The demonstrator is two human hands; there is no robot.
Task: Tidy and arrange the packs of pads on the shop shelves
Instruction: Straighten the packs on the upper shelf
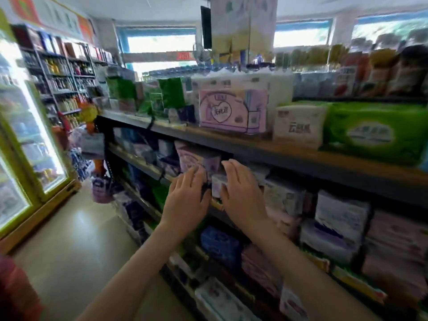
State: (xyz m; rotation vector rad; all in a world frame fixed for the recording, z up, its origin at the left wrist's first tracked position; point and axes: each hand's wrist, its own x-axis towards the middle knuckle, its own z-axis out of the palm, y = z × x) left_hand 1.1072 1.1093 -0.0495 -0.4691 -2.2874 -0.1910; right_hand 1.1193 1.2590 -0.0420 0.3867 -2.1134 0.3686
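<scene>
Hands meet at the second shelf point(148, 167) down. The left hand point(187, 200) lays fairly straight fingers against a pink pack point(196, 158). The right hand point(242, 193) covers a small white pack point(217, 185) at the shelf's front edge, between both hands, thumb on its face. Whether those fingers grip it, I cannot tell.
</scene>
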